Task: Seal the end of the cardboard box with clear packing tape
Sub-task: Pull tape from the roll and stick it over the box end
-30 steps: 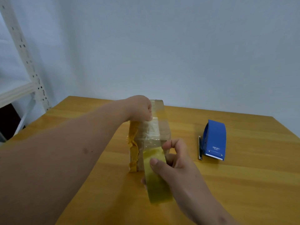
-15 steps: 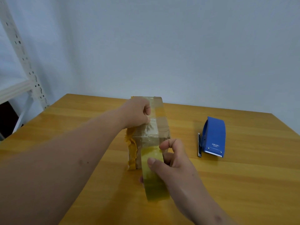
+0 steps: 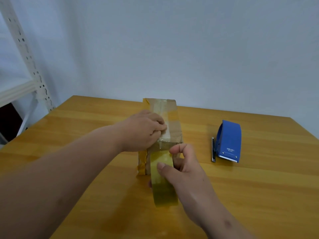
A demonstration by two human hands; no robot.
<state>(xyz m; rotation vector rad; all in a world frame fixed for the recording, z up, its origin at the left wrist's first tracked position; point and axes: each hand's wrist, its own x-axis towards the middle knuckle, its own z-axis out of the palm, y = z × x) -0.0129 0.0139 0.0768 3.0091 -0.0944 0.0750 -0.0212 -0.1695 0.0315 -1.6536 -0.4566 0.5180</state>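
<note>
Head view, centre frame: small brown cardboard box w/ old tape strips sits on yellow wooden desk. Left hand lies flat on box top, fingers curled down, pressing clear tape. Right hand, lower centre, pinches yellowish clear packing tape roll vs. box's near end. Step looks like laying the strip over that end; next prob. pull taut, cut. Blue tape dispenser idle at right.
</note>
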